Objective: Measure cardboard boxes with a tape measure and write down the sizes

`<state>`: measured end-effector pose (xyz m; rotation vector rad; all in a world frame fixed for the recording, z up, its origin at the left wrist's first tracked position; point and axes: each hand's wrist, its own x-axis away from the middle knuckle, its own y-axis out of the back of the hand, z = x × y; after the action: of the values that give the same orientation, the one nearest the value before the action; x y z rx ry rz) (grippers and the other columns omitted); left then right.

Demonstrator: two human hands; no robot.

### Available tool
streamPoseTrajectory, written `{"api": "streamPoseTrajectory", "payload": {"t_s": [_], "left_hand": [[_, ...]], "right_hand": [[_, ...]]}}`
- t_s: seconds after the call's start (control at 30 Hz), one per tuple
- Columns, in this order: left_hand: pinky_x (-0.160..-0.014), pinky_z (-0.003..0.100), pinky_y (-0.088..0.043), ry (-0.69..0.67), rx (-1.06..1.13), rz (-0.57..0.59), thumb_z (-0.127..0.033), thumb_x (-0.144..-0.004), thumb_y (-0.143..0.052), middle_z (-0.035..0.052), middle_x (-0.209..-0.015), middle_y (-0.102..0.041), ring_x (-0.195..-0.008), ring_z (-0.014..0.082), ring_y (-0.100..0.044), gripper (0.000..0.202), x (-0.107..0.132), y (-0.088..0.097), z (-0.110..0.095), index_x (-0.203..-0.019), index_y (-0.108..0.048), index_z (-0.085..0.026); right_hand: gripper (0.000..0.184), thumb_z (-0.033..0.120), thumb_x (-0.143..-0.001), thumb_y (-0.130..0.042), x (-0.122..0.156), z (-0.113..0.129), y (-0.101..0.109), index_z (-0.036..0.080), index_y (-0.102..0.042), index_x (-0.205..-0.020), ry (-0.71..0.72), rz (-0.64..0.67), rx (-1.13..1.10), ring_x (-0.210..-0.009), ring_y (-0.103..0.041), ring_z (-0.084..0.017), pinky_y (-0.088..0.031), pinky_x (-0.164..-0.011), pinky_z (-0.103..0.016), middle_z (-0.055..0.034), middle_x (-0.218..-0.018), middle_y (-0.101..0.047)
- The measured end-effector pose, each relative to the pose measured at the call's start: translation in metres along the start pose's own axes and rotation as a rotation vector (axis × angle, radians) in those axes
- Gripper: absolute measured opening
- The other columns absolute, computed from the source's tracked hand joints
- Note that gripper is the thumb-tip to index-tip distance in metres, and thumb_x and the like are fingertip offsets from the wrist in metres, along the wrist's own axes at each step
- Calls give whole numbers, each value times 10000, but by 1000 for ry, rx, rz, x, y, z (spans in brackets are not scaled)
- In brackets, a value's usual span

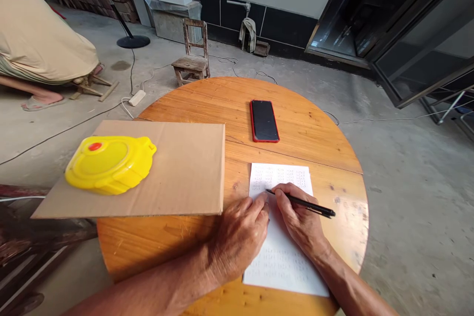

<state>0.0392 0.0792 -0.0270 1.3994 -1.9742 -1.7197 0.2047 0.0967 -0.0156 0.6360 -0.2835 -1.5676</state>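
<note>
A white sheet of paper (281, 256) with faint printed rows lies on the round wooden table (207, 108), near its front right. My right hand (301, 217) grips a black pen (307, 204), its tip touching the upper part of the sheet. My left hand (239, 234) rests on the sheet's left edge with fingers curled and pressed down, nothing visible inside them.
A red-cased phone (264, 121) lies face up beyond the paper. A cardboard sheet (185, 173) overhangs the table's left side and carries a yellow plastic lid (110, 164). A small wooden chair (192, 54), cables and a power strip (137, 98) sit on the concrete floor.
</note>
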Motion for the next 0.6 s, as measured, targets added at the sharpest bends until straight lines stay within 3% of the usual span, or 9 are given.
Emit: {"api": "streamPoseTrajectory", "payload": {"t_s": [0.4,0.6], "left_hand": [[-786,405,-595,-8,4,-20,-63,-871,-525,121,-1176,-675,-947,248,-661,229,-1,-1,0,-1061,-649,-100],[-771,413,-597,5,12,-24,-73,-876,-530,129,-1200,-669,-893,244,-658,253,2,-3,1,-1107,-635,-75]], "right_hand": [[174,255,-927,-538,-1,0,0,198,-660,-818,-12,10,-17,-624,-553,-132,-437,-594,-248,-2,-711,-648],[168,301,-942,-541,4,-6,1,209,-651,-854,-70,-57,-119,-560,-509,-129,-416,-563,-258,32,-601,-555]]}}
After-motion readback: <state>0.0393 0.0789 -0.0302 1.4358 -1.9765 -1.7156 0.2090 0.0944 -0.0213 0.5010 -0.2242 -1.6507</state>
